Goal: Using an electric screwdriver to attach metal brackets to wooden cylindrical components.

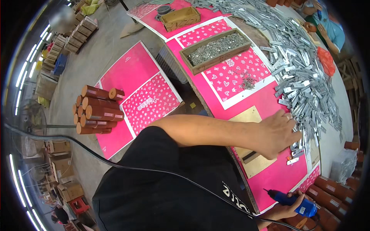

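Observation:
My left hand (pixel 278 134) reaches across the pink-covered table to the near edge of a large pile of flat silver metal strips (pixel 304 81). Its fingers are curled and closed, and what they may hold is hidden. Beneath that wrist lies a pale wooden board (pixel 260 167) with a dark bar (pixel 251 157) on it. Low on the right, my right hand (pixel 287 210) is wrapped round a blue electric screwdriver (pixel 295 203), its black tip pointing left. A wooden box of screws (pixel 216 50) stands farther back, with some loose screws (pixel 248 81) beside it.
Brown cylinders (pixel 102 111) are stacked on a pink panel at left; more brown cylinders (pixel 329 192) lie at lower right. A black cable (pixel 154 168) runs across my body. A cardboard box (pixel 180 19) stands at the back. Another person (pixel 327 29) works at the far right.

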`<state>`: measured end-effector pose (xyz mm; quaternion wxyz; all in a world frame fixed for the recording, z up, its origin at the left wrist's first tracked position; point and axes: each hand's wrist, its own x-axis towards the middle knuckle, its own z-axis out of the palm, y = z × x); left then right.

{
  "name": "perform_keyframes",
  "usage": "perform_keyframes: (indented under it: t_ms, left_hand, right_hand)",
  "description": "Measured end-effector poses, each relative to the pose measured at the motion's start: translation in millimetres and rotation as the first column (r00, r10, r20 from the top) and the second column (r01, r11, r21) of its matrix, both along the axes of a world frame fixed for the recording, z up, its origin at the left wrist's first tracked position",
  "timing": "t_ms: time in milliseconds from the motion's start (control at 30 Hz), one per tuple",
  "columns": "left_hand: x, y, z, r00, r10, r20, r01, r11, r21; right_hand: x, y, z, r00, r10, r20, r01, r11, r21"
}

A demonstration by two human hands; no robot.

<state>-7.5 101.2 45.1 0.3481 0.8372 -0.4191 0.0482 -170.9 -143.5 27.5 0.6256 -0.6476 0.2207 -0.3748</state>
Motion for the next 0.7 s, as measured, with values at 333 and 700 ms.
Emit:
perform_keyframes:
  t_ms: [333,700]
  left_hand:
    - [6.0,23.8,-17.4,0.956,-0.289,0.046,0.273,0.937,0.217]
    - [19.9,255.5,-114.6,0.619,0.528,-0.582,-0.785,0.445,-0.430]
  right_hand:
    - [42.6,81.9,15.8,0.997,0.071,0.003,-0.070,0.973,0.222]
    - [23.1,76.5,-14.3,0.934,-0.073,-0.350,0.080,0.997,0.005]
